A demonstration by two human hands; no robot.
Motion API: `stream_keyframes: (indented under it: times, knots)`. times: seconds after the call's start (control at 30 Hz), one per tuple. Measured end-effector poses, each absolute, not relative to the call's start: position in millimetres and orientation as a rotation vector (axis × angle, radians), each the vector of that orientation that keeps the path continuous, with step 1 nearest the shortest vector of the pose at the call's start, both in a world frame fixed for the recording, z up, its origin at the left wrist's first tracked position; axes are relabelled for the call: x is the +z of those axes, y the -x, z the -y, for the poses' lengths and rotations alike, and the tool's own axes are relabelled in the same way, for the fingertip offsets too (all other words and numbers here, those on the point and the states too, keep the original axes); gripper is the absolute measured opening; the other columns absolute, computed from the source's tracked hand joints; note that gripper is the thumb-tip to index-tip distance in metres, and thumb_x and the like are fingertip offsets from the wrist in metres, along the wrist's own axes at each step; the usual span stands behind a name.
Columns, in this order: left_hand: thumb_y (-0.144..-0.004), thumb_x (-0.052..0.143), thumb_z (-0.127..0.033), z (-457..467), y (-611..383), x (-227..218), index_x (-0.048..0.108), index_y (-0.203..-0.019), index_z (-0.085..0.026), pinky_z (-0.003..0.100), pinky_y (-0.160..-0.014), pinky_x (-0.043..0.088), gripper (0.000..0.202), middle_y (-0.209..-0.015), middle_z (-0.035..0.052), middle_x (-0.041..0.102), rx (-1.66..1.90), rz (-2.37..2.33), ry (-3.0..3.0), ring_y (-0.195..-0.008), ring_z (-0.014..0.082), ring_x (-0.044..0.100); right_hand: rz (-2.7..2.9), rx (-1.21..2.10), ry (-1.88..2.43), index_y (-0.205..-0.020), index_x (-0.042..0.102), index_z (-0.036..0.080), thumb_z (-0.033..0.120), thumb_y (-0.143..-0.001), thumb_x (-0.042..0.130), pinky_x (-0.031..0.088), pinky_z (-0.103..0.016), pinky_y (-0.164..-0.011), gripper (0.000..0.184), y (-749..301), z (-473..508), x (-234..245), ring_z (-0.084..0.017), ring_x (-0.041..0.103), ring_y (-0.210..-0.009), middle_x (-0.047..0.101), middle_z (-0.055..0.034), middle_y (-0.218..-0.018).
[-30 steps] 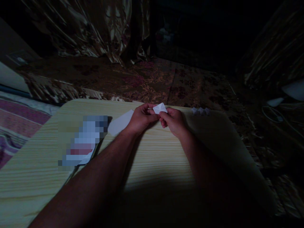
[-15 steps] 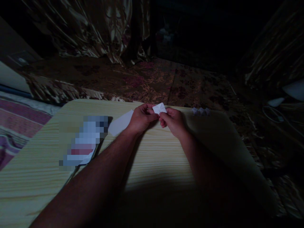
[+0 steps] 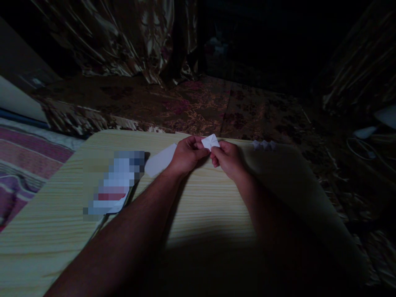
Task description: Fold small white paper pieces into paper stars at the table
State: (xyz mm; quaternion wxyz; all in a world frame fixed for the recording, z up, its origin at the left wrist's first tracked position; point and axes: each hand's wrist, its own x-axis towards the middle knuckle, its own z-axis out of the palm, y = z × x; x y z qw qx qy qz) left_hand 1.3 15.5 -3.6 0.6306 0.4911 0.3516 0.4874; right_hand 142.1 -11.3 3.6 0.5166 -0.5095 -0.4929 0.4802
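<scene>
A small square of folded white paper (image 3: 210,141), creased across its face, is pinched between my two hands near the far edge of the table. My left hand (image 3: 187,156) grips its left side, thumb at the lower edge and fingers behind. On the other side, my right hand (image 3: 228,157) holds the lower right edge between thumb and curled fingers. Just left of my left hand lies a flat white sheet of paper (image 3: 160,161), partly covered by that hand. To the right, three small folded paper pieces (image 3: 265,145) sit in a row in the shade.
The pale wooden table (image 3: 204,206) has a blurred-out flat object (image 3: 117,181) lying left of my left forearm. Behind the table is a patterned cloth surface (image 3: 185,103) below curtains. A white cable (image 3: 360,150) lies at the far right, and a striped cloth (image 3: 34,156) at the left.
The whole view has shifted slightly, so everything appears a little further right. My hands keep the same pinch on the folded paper, which looks nearly unchanged.
</scene>
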Motion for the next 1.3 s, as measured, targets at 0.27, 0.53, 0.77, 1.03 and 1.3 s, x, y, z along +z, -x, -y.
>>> stream_keyframes:
  times: [0.27,0.53,0.77,1.03,1.3]
  knots:
    - [-0.059,0.079,-0.017,-14.7,-0.3,-2.1,0.062,-0.096,-0.013,0.022,-0.052,0.041,0.041,-0.069,0.0008,0.067,1.102,-0.797,-1.140,-0.056,0.0121,0.059,1.164,1.177,1.165,-0.066,0.055,0.017,0.026,-0.071,0.060,0.036,-0.019,-0.037,0.011,-144.3,10.0,1.4,-0.007,0.046,-0.038,0.055,0.0053,-0.051]
    - [-0.059,0.081,-0.021,-14.5,0.0,-2.9,0.063,-0.096,-0.014,0.022,-0.053,0.041,0.041,-0.069,0.0005,0.066,1.105,-0.813,-1.220,-0.058,0.0121,0.059,1.197,1.123,1.179,-0.063,0.052,0.019,0.024,-0.071,0.056,0.030,-0.020,-0.037,0.011,-144.1,10.7,0.7,-0.006,0.040,-0.036,0.049,0.0072,-0.045]
    - [-0.057,0.083,-0.020,-13.4,-0.8,-2.9,0.064,-0.093,-0.014,0.022,-0.056,0.042,0.041,-0.073,0.0009,0.066,1.125,-0.807,-1.243,-0.061,0.0112,0.058,1.221,1.098,1.192,-0.064,0.053,0.019,0.024,-0.070,0.057,0.029,-0.021,-0.040,0.009,-143.8,10.6,0.3,-0.007,0.039,-0.038,0.048,0.0071,-0.045]
    - [-0.055,0.085,-0.023,-12.6,-1.6,-2.1,0.065,-0.092,-0.015,0.021,-0.056,0.041,0.042,-0.074,0.0002,0.065,1.128,-0.796,-1.237,-0.061,0.0104,0.057,1.190,1.054,1.226,-0.062,0.049,0.020,0.025,-0.069,0.058,0.025,-0.022,-0.041,0.012,-141.7,11.9,3.0,-0.007,0.034,-0.042,0.043,0.0075,-0.046]
    - [-0.060,0.081,-0.023,-12.8,-1.5,-4.2,0.063,-0.091,-0.014,0.021,-0.057,0.042,0.036,-0.075,0.0002,0.064,1.125,-0.782,-1.302,-0.061,0.0096,0.056,1.211,0.985,1.213,-0.065,0.054,0.019,0.025,-0.070,0.056,0.025,-0.021,-0.045,0.008,-142.2,8.9,-2.6,-0.007,0.035,-0.047,0.044,0.0074,-0.050]
